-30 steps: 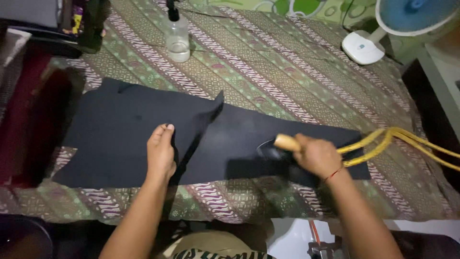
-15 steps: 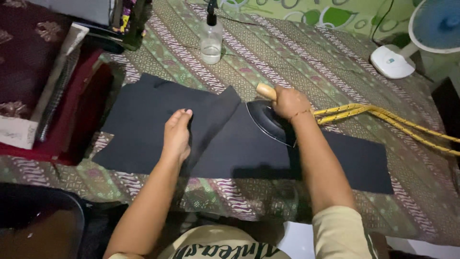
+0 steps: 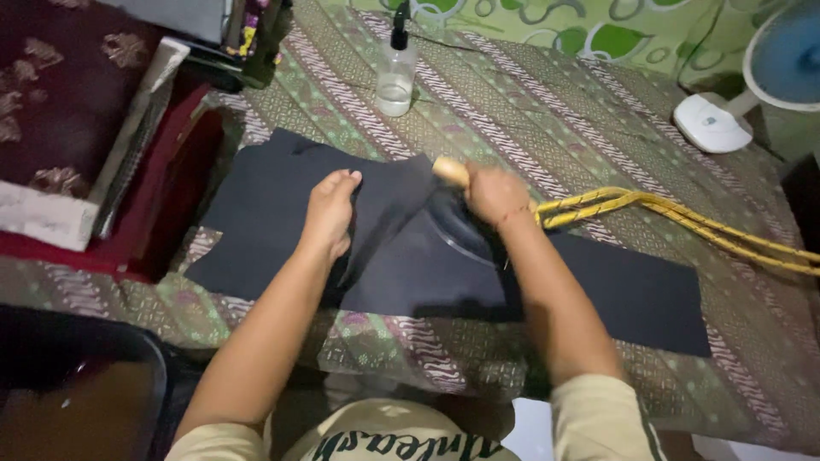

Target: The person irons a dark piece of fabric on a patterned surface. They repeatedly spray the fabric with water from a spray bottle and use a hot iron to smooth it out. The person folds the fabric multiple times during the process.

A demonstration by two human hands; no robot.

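A: Starting at our fingers: the right hand is closing fully around the pale wooden handle of the iron, with the fingers wrapping it so that only the rounded end is poking out on the left.

B: And we are resting the left hand flat, palm down, on the black fabric. Its fingers are lying straight and close together, gripping nothing, only pressing on the cloth.

A: We are seeing the iron's dark body under the right wrist, sitting on the black fabric just right of a raised fold. The left hand is lying just left of that fold, near the iron but not touching it.

B: Moving outward, the fabric is spreading in a long strip across the patterned cloth that is covering the work surface. Its far right end is reaching past our right forearm.

A: A yellow cord is running from beside the right wrist off to the right edge, lying over the patterned cloth.

B: Farther back, we are looking at a clear spray bottle with a dark nozzle, standing upright, well apart from both hands. At the upper right, a fan with a white base is standing.

A: To the left, dark red cloth and stacked things are lying beside the black fabric's edge.
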